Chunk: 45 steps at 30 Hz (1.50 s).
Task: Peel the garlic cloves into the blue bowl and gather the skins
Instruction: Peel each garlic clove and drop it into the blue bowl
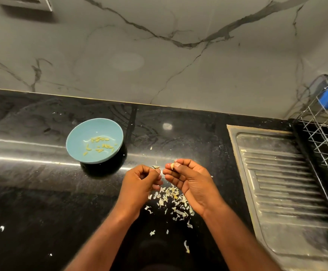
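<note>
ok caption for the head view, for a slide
Right hand pinches a garlic clove, left hand a skin scrap, above papery skins; peeled cloves lie in the pale blue bowl.

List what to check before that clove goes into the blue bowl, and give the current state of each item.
1. Grip: ok, the right hand pinches the garlic clove in its fingers.
2. Peel finished: cannot tell, the hand hides most of the clove.
3. Other hand free: not ok, the left hand pinches a skin scrap.
4. Target: ok, the blue bowl sits upright on the counter left of both hands, with peeled cloves inside.
5. Skins gathered: not ok, a loose pile lies below the hands, with strays scattered around it.
</note>
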Tool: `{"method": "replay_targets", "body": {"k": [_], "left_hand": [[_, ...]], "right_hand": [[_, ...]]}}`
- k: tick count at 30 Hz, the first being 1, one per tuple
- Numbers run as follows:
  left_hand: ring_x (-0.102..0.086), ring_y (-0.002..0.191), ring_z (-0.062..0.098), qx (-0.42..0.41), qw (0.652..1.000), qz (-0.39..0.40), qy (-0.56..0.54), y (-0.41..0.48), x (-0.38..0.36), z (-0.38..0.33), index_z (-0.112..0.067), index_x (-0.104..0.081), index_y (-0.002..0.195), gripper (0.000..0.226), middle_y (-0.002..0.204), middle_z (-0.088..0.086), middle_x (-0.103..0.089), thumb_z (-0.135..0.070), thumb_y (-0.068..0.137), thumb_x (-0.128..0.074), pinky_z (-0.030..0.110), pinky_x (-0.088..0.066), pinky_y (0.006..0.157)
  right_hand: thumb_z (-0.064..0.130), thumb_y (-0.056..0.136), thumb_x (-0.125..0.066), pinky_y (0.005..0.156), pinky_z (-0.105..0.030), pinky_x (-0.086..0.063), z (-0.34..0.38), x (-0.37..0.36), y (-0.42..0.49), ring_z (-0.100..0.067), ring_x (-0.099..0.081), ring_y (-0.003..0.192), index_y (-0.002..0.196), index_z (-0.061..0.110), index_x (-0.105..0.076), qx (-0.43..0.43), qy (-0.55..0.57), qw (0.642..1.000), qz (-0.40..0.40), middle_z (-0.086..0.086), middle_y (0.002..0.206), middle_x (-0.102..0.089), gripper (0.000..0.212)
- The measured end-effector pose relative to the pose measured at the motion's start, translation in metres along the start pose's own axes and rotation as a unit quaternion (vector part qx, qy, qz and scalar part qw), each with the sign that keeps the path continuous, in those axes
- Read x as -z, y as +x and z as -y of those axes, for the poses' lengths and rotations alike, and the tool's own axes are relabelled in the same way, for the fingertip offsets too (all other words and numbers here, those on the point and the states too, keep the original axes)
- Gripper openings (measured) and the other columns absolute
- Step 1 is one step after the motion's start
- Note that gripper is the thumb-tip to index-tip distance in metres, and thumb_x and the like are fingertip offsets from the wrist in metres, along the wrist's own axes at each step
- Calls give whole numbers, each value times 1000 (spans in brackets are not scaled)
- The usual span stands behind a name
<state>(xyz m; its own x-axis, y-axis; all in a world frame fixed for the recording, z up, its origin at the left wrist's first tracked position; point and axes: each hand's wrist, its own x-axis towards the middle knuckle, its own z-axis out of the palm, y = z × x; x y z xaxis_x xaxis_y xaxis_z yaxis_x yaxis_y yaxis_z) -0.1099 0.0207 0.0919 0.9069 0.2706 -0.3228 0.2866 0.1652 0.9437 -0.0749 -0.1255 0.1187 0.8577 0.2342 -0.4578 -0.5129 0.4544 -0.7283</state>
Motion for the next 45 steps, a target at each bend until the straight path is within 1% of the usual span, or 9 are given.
{"method": "replay_targets", "body": {"k": [8,13,18,21,28,34,37,40,45], "left_hand": [[-69,69,26,3,989,-144,-24,23,32,27,-3,-65,83,10,73,14,-71,-5,83,-75,41,-58,74],[-65,63,18,-11,986,-165,-12,36,41,55,-9,-67,94,15,73,10,-71,3,86,-69,29,-55,63],[-64,61,12,-75,981,-161,73,34,38,80,-23,-70,90,26,74,-2,-71,2,91,-62,33,-57,64],[-64,62,12,-118,974,-156,112,34,36,84,-30,-68,94,35,73,-5,-69,4,92,-58,34,-57,64],[-66,66,8,-142,967,-161,141,35,32,88,-22,-67,103,28,74,-1,-70,1,95,-54,26,-56,65],[-66,65,8,-142,965,-164,148,36,34,87,-29,-66,92,32,71,-5,-69,2,92,-58,37,-59,68],[-65,63,8,-147,963,-167,150,36,34,89,-35,-64,88,36,70,-6,-69,1,91,-59,39,-59,68],[-67,66,7,-148,962,-169,154,38,34,92,-39,-64,87,37,74,-9,-70,-2,90,-62,37,-59,69],[-69,69,7,-155,959,-169,165,44,36,101,-18,-73,95,13,77,-7,-73,-8,89,-67,34,-59,71]], "right_hand": [[-4,89,-66,59,-26,-56,-25,-74,64,-22,-63,65,98,-2,-60,33,-195,978,72,-15,77,-64,12],[3,92,-66,52,-23,-53,-41,-131,106,-13,-59,54,92,3,-61,83,-332,935,98,-11,74,-65,5],[8,92,-68,53,-23,-52,-57,-150,135,-11,-57,54,91,2,-66,94,-411,903,78,-2,71,-66,6],[7,93,-67,51,-22,-52,-55,-148,141,-11,-58,52,88,2,-68,91,-395,911,77,-5,69,-65,7],[-2,94,-60,59,-23,-55,-45,-92,119,-13,-61,57,83,2,-65,75,-296,949,84,-10,69,-64,12],[-6,93,-59,60,-19,-56,-41,-129,125,-12,-62,58,92,-3,-61,106,-341,921,153,-11,73,-62,4],[-2,93,-62,65,-22,-57,-34,-148,135,-15,-62,68,94,-2,-64,115,-434,875,184,-12,81,-64,2],[-1,92,-65,61,-23,-55,-32,-147,143,-14,-60,64,92,-2,-65,119,-505,836,178,-12,78,-64,2],[7,96,-57,40,-21,-43,-25,-117,151,-13,-51,45,82,5,-63,131,-399,906,56,-7,61,-58,16]]}}
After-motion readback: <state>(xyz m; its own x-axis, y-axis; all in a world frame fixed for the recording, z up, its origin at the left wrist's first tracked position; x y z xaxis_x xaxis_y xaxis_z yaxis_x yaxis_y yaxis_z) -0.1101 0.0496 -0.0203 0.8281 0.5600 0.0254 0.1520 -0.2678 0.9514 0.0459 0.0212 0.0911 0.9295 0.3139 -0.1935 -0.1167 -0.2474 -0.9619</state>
